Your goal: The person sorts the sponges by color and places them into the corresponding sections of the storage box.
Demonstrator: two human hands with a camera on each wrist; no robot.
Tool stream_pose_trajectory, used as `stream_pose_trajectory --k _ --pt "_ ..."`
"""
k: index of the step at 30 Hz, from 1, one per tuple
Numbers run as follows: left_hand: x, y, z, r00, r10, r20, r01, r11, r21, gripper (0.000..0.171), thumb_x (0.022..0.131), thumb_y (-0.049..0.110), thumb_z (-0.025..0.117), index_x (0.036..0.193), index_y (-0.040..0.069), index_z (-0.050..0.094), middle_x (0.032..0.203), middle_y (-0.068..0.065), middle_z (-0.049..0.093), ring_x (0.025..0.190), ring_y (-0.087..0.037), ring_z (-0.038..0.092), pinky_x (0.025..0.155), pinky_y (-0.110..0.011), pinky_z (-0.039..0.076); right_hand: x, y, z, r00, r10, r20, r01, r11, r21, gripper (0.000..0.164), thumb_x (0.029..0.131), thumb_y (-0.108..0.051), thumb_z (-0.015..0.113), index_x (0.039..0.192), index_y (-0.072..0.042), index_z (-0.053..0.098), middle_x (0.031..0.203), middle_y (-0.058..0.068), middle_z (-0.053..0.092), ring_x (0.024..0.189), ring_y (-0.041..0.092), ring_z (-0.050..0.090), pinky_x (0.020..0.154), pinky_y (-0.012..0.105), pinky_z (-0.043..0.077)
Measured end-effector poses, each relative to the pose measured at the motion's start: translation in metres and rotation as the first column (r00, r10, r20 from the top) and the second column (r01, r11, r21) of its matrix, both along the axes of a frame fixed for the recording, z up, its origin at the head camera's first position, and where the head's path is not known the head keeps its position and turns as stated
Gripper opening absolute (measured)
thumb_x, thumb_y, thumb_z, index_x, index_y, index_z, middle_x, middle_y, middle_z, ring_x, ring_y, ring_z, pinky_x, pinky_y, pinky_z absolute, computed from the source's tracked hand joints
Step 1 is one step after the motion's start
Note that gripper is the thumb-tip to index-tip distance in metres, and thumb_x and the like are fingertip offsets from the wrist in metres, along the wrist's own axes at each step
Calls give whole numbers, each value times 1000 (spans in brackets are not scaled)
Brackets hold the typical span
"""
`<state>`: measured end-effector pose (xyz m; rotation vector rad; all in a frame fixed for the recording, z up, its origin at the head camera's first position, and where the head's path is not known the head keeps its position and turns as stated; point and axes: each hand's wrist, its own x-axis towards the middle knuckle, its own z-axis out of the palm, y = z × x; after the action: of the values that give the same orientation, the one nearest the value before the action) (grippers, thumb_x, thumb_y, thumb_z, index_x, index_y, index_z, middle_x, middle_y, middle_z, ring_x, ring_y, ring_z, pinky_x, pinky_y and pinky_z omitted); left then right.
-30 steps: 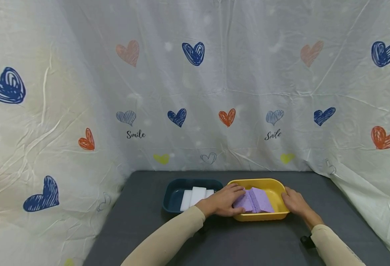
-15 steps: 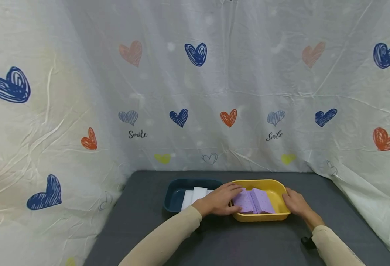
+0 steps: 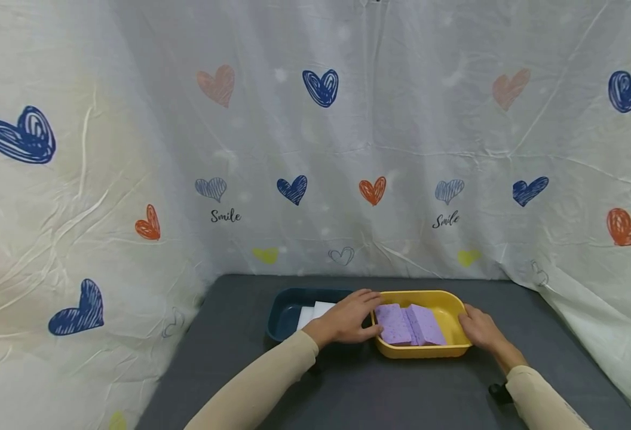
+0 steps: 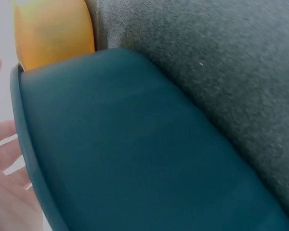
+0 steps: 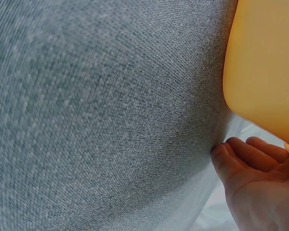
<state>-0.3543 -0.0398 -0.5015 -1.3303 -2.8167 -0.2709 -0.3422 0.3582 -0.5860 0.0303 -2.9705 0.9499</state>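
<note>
My left hand (image 3: 348, 318) has its fingers spread over the gap between two trays, thumb and fingertips near the left rim of the yellow tray (image 3: 449, 316). It holds nothing, and it hides part of the dark teal tray (image 3: 282, 319). Purple sponges (image 3: 393, 326) lie side by side in the yellow tray's left part. At that tray's right end, my right hand (image 3: 479, 327) holds the rim; in the right wrist view its other fingers (image 5: 253, 155) hang beside the outer wall. White sponge-like blocks (image 3: 322, 309) sit in the teal tray, partly hidden by the left hand.
Both trays stand side by side on a dark grey tabletop (image 3: 401, 394). A white curtain (image 3: 315, 137) printed with hearts hangs behind the table and along its sides. A black strap (image 3: 500, 393) shows at the right wrist.
My left hand has drawn back leftward off the purple sponges, uncovering more of them and covering more of the white blocks. The right hand stays at the yellow tray's end.
</note>
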Motion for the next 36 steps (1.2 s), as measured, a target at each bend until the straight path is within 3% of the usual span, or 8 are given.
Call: stream_pose_trajectory --k 6,8,15,21,27,36 --pt "2 -8 2 999 35 -19 -35 999 20 73 109 55 58 166 12 47 172 -6 47 163 -28 38 134 -46 31 29 -24 48 999 -1 46 3 999 -43 56 112 -22 37 149 17 49 133 35 64 103 38 64 91 57 52" --pt "2 -11 2 998 57 -29 -57 998 26 72 109 55 58 166 13 47 172 -5 47 162 -28 39 134 -46 32 32 -28 54 999 -5 50 7 1000 -29 55 113 -21 36 150 17 48 135 35 64 104 37 64 92 56 52" --pt "1 -21 1 988 146 -42 -144 989 35 73 109 58 54 167 14 46 173 -5 46 162 -29 39 134 -48 32 30 -25 54 997 -28 74 29 999 -20 56 114 -25 35 148 16 50 125 29 67 97 31 63 85 47 52" --pt "-2 -30 1 981 187 -41 -185 981 53 74 110 58 54 167 13 46 173 -7 45 162 -29 40 134 -50 31 28 -22 52 996 -49 78 52 998 -40 57 114 -28 35 151 14 51 133 31 66 101 32 64 90 49 52" --pt "-2 -42 1 975 223 -21 -220 971 94 74 110 58 52 166 11 47 173 -9 46 162 -32 40 134 -53 30 30 -18 52 996 -47 81 51 997 -52 63 116 -32 35 156 15 45 149 37 57 117 43 63 102 60 51" --pt "-2 -76 5 953 290 -86 -273 946 172 71 110 52 57 162 5 51 169 -15 50 157 -37 46 132 -57 33 37 -9 64 998 -46 48 50 996 -78 70 119 -43 27 163 10 39 163 39 43 147 60 45 118 73 40"
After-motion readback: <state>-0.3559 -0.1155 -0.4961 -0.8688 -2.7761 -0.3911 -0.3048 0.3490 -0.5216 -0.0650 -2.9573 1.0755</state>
